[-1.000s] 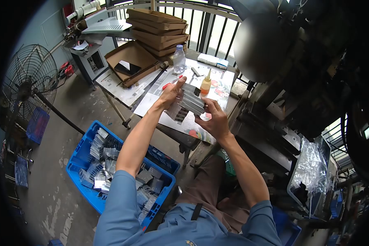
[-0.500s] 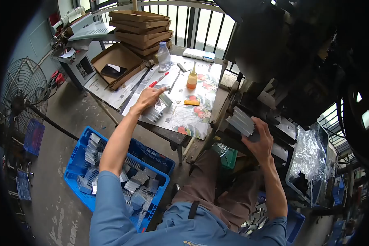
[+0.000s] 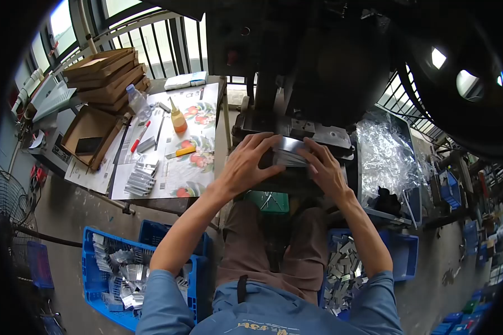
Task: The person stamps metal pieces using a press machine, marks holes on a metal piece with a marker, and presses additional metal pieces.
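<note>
Part (image 3: 289, 145) sits at the front of the machine (image 3: 331, 134), the left hand (image 3: 243, 167) and right hand (image 3: 330, 175) closed in a grip on its opposite sides, while similar pieces (image 3: 141, 178) lie on the desk (image 3: 161, 204). The step in hand looks like positioning, which calls for level, even finger pressure; whether it is seated cannot be told.

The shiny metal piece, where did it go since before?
The piece moved right, from above the table to the machine. The left hand let go of the ribbed pieces and joined the right hand at it. The orange bottle and red pen stayed put.
</note>
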Demonstrator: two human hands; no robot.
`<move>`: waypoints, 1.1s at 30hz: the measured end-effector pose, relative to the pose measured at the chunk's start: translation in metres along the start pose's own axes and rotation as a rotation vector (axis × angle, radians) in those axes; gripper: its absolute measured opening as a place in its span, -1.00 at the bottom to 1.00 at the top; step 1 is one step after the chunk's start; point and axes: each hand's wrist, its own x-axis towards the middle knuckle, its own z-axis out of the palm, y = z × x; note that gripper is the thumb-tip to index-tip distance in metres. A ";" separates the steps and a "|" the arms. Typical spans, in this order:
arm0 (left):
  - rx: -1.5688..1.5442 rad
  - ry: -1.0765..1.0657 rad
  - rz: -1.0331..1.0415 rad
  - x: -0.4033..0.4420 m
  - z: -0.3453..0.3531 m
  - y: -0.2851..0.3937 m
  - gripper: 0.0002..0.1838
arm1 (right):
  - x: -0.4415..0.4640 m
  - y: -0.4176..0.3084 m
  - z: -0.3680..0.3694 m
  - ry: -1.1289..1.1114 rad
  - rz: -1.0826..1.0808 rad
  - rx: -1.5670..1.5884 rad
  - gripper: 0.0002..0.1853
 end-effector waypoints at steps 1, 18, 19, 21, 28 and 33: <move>0.006 -0.040 0.006 0.008 0.014 -0.005 -0.48 | 0.000 -0.004 -0.006 -0.021 -0.004 -0.019 -0.26; -0.025 -0.105 -0.047 0.037 0.010 -0.003 -0.57 | -0.008 -0.027 0.014 0.440 0.317 0.278 -0.46; -0.054 -0.027 -0.061 0.036 0.010 0.000 -0.52 | -0.008 -0.031 0.011 0.434 0.311 0.283 -0.46; -0.370 0.051 -0.235 0.031 0.012 0.012 -0.47 | -0.012 -0.045 0.002 0.521 0.343 0.289 -0.49; -1.458 0.213 -0.502 -0.025 0.054 0.081 -0.34 | -0.015 -0.111 0.009 0.400 0.426 0.681 -0.51; -1.455 0.187 -0.497 -0.037 0.060 0.090 -0.36 | -0.020 -0.127 -0.004 0.366 0.464 0.665 -0.54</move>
